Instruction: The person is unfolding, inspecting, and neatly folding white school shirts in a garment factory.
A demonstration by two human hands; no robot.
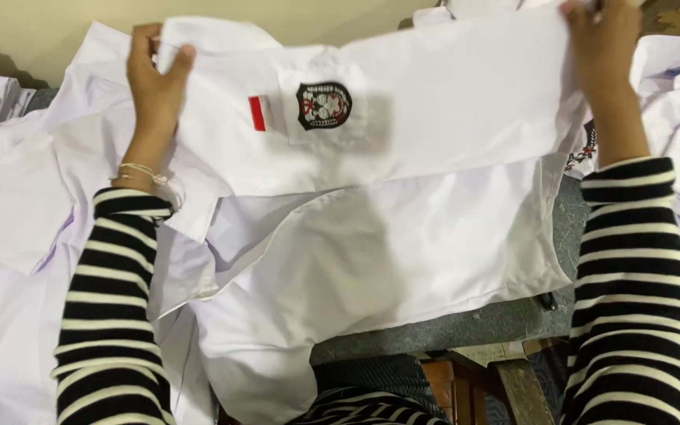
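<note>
A white shirt [403,102] is held up, its top edge pinched by the left hand [155,79] and right hand [604,43]. A dark badge [323,105] and red strip [257,112] are seen between the clamped fingers.

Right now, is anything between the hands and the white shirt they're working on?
No. The left hand and right hand both already grip the top edge of the shirt, holding it spread above the table. Nothing visible lies between fingers and cloth.
</note>
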